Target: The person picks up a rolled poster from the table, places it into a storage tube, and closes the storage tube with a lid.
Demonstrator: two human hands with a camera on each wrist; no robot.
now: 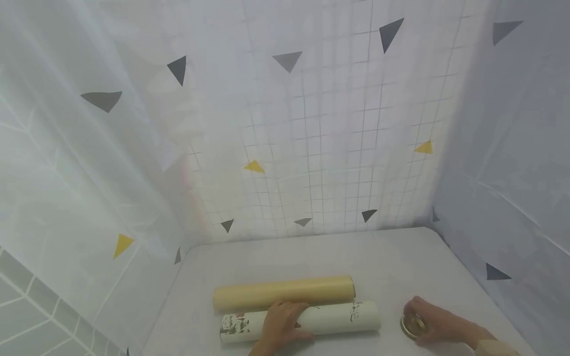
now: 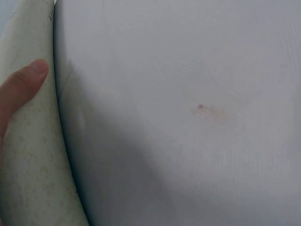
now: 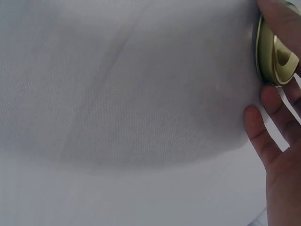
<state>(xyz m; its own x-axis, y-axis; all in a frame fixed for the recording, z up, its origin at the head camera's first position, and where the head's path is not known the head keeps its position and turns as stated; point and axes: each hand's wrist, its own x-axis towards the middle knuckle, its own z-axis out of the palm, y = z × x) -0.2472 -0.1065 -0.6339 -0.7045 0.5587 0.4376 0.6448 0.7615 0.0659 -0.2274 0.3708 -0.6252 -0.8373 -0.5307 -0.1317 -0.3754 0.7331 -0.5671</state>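
Observation:
A long white cylindrical tube (image 1: 334,319) with dark ink-like patterns near its ends lies across the white surface. My left hand (image 1: 282,324) grips it around the middle, with the thumb (image 2: 35,75) lying along its near side in the left wrist view. To the right of that tube and apart from it, my right hand (image 1: 438,321) holds a round gold-coloured metal lid (image 1: 410,327) by its rim. The right wrist view shows the lid (image 3: 268,52) tilted on edge, with a recessed middle. Some of the fingers of both hands are hidden.
A plain yellow tube (image 1: 285,291) lies just behind the white one, nearly parallel to it. The white table (image 1: 311,257) has rounded far corners. Sheer curtains (image 1: 320,123) with grey and yellow triangles enclose it at the back and sides.

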